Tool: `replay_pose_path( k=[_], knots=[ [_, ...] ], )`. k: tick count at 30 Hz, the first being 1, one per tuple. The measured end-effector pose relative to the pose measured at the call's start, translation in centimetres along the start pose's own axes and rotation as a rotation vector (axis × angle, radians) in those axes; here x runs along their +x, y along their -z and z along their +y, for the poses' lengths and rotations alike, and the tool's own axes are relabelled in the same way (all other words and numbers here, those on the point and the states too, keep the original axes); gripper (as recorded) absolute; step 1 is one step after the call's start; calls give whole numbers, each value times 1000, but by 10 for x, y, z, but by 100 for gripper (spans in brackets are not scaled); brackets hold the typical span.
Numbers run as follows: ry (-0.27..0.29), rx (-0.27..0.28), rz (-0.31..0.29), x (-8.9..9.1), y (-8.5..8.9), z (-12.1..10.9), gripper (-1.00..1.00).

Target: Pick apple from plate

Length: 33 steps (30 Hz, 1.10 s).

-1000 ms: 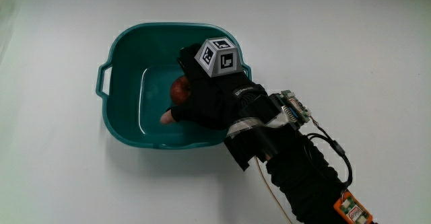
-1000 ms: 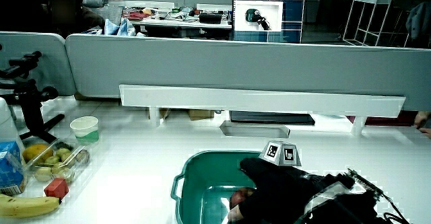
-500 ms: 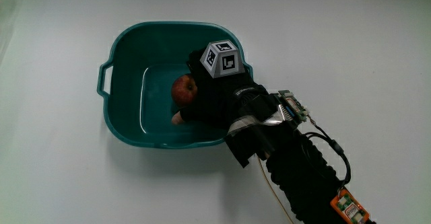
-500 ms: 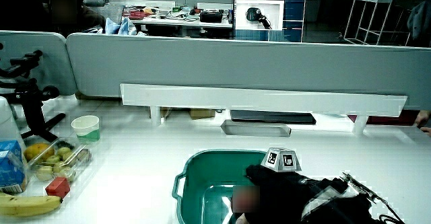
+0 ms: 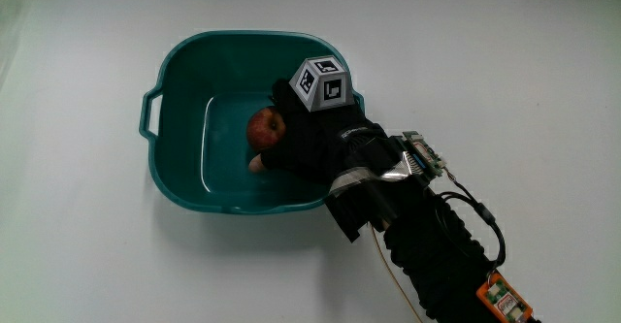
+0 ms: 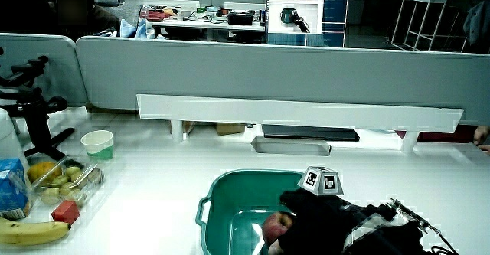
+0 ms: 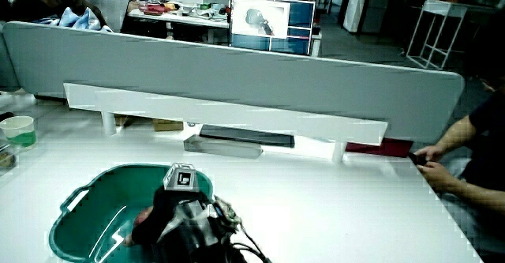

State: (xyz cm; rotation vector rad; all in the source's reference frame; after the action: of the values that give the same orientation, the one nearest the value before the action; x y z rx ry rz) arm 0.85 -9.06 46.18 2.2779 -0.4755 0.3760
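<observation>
Fingers of the hand (image 5: pixel 303 148) were closed around the apple (image 5: pixel 264 126) inside the teal basin (image 5: pixel 175 80), apple at the hand's 9 o'clock. Grasp step; next, likely a straight lift clear of the rim.

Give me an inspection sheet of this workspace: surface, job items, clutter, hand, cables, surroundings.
Surface: white table, bare around the basin.
Job items: red apple inside a teal basin with handles; no plate is seen.
Clutter: in a side view, a banana, a clear tray of fruit, a paper cup and a black stand at the table's edge.
Hand: the hand is in the basin, fingers closed on the apple.
Cables: thin wires run along the forearm.
Surroundings: low grey partition, with a monitor above it.
</observation>
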Motion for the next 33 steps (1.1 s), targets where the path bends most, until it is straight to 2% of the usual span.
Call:
replay_pose_path(
  k=[5, 6, 13, 18, 25, 27, 28, 29, 33],
  knots=[
    [4, 19, 1, 1, 0, 0, 33],
    [6, 2, 9, 2, 2, 3, 37],
    [-12, -20, 18, 1, 2, 3, 60],
    [-21, 29, -8, -2, 1, 1, 77],
    [-49, 56, -41, -4, 4, 1, 100],
    [-77, 55, -50, -8, 0, -2, 100],
    [-79, 68, -62, -8, 0, -3, 100],
    [-83, 77, -49, -8, -2, -4, 100],
    [-102, 82, -58, -11, -9, -11, 100]
  ],
)
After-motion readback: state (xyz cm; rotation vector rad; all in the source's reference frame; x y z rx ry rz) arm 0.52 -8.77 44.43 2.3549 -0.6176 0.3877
